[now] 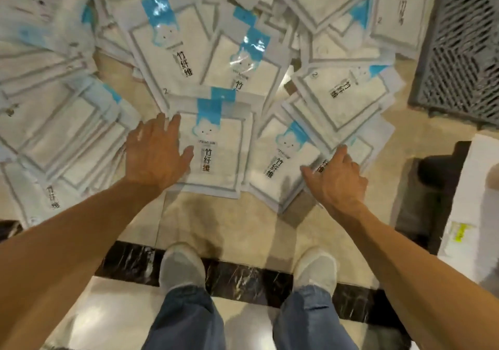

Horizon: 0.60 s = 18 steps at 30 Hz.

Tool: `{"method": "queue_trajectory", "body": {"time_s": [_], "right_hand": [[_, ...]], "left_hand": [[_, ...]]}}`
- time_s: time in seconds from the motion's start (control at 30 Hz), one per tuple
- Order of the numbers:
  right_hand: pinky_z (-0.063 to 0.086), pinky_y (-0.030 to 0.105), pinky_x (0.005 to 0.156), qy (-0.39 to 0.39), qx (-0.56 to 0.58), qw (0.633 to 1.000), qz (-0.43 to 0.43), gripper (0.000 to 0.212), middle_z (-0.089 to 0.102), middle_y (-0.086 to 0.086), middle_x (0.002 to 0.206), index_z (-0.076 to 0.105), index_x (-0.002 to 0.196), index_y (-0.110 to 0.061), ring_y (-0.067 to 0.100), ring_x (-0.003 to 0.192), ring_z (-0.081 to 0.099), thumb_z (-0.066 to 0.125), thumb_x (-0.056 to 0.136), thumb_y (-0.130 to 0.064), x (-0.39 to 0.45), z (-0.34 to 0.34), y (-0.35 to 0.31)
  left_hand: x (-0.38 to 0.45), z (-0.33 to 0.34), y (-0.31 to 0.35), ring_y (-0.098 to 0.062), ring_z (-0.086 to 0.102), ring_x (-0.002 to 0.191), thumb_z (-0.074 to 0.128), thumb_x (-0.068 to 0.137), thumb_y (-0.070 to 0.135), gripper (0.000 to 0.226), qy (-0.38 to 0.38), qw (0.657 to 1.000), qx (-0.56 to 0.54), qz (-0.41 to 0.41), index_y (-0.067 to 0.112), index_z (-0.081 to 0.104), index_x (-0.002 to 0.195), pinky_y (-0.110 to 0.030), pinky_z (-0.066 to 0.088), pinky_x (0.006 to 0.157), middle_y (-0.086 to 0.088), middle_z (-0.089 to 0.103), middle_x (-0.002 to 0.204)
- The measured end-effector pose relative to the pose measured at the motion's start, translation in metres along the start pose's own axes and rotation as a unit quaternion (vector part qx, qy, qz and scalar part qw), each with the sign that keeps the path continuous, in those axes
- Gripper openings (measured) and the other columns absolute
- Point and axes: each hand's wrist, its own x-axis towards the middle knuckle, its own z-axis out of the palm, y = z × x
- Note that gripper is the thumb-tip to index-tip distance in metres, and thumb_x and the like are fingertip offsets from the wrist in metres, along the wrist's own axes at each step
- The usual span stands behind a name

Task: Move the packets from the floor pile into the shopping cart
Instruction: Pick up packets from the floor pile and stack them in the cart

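**Packets heaped on the floor, both hands down on the near edge**

Packets (216,60), white with blue tabs and black lettering, lie in a loose overlapping pile across the far part of the tiled floor (243,222); the pile runs off the left and top edges of the view, and its far packets are blurred. The left hand (156,155) lies flat with fingers spread on the left edge of the nearest packet (213,158). Just beside it to the right, the right hand (337,177) reaches onto a tilted packet (280,160); its fingertips are hidden among the packet edges, so whether it pinches one is unclear. A grey slatted crate-like thing (459,52) is cut off at the top right corner. Two pale shoes (181,266) stand on a dark marble strip (243,274).
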Motion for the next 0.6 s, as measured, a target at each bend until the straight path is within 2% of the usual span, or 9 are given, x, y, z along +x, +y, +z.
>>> {"method": "queue_trajectory", "body": {"time_s": [0.1, 0.2, 0.27, 0.33, 0.4, 0.47, 0.6], "right_hand": [[0.035, 0.056, 0.11, 0.004, 0.049, 0.998, 0.043, 0.117, 0.036, 0.019, 0.158, 0.011, 0.16, -0.001, 0.038, 0.144, 0.036, 0.063, 0.085, -0.074, 0.026, 0.046, -0.004], [0.041, 0.057, 0.102, 0.064, 0.075, 0.991, 0.089, 0.125, 0.04, 0.017, 0.147, 0.028, 0.15, 0.0, 0.038, 0.137, 0.038, 0.069, 0.068, -0.085, 0.04, 0.079, -0.011], [0.042, 0.056, 0.102, 0.092, 0.105, 0.982, 0.125, 0.125, 0.041, 0.016, 0.144, 0.031, 0.146, 0.0, 0.036, 0.135, 0.038, 0.075, 0.063, -0.083, 0.046, 0.091, -0.016], [0.041, 0.054, 0.105, 0.085, 0.17, 0.967, 0.169, 0.12, 0.044, 0.017, 0.144, 0.032, 0.143, -0.002, 0.036, 0.137, 0.041, 0.083, 0.062, -0.074, 0.049, 0.093, -0.02], [0.043, 0.055, 0.108, 0.054, 0.253, 0.943, 0.208, 0.114, 0.049, 0.019, 0.142, 0.03, 0.141, -0.004, 0.039, 0.135, 0.046, 0.09, 0.064, -0.062, 0.048, 0.092, -0.021], [0.048, 0.053, 0.105, 0.03, 0.342, 0.907, 0.245, 0.105, 0.057, 0.02, 0.136, 0.035, 0.136, -0.004, 0.04, 0.126, 0.056, 0.095, 0.063, -0.051, 0.05, 0.092, -0.021], [0.059, 0.05, 0.093, -0.015, 0.501, 0.816, 0.287, 0.085, 0.069, 0.015, 0.122, 0.056, 0.126, -0.002, 0.035, 0.105, 0.07, 0.099, 0.061, -0.036, 0.049, 0.094, -0.017]], "left_hand": [[0.024, 0.044, -0.005, -0.038, 0.035, 0.141, 0.054, 0.094, 0.059, 0.082, -0.003, 1.0, -0.004, -0.023, 0.013, 0.027, 0.156, -0.058, 0.029, 0.112, -0.018, 0.036, 0.155], [0.039, 0.07, -0.007, -0.041, 0.041, 0.132, 0.061, 0.089, 0.063, 0.085, 0.002, 0.998, -0.038, -0.056, 0.012, 0.03, 0.149, -0.058, 0.04, 0.102, -0.022, 0.042, 0.143], [0.044, 0.077, -0.005, -0.041, 0.041, 0.131, 0.075, 0.082, 0.055, 0.09, 0.02, 0.99, -0.101, -0.094, 0.01, 0.031, 0.145, -0.059, 0.043, 0.1, -0.022, 0.042, 0.14], [0.046, 0.075, 0.0, -0.039, 0.042, 0.134, 0.086, 0.074, 0.049, 0.1, 0.022, 0.968, -0.187, -0.168, 0.01, 0.028, 0.146, -0.056, 0.041, 0.103, -0.02, 0.044, 0.142], [0.046, 0.073, 0.002, -0.041, 0.049, 0.131, 0.088, 0.072, 0.047, 0.101, -0.003, 0.939, -0.257, -0.228, 0.007, 0.029, 0.144, -0.052, 0.043, 0.102, -0.021, 0.05, 0.141], [0.046, 0.074, 0.001, -0.042, 0.052, 0.127, 0.088, 0.072, 0.05, 0.097, -0.032, 0.927, -0.274, -0.253, 0.003, 0.035, 0.139, -0.05, 0.045, 0.099, -0.023, 0.053, 0.138], [0.044, 0.071, -0.003, -0.037, 0.06, 0.111, 0.085, 0.076, 0.05, 0.068, -0.026, 0.929, -0.29, -0.231, 0.002, 0.056, 0.115, -0.04, 0.045, 0.08, -0.017, 0.062, 0.116]]}}
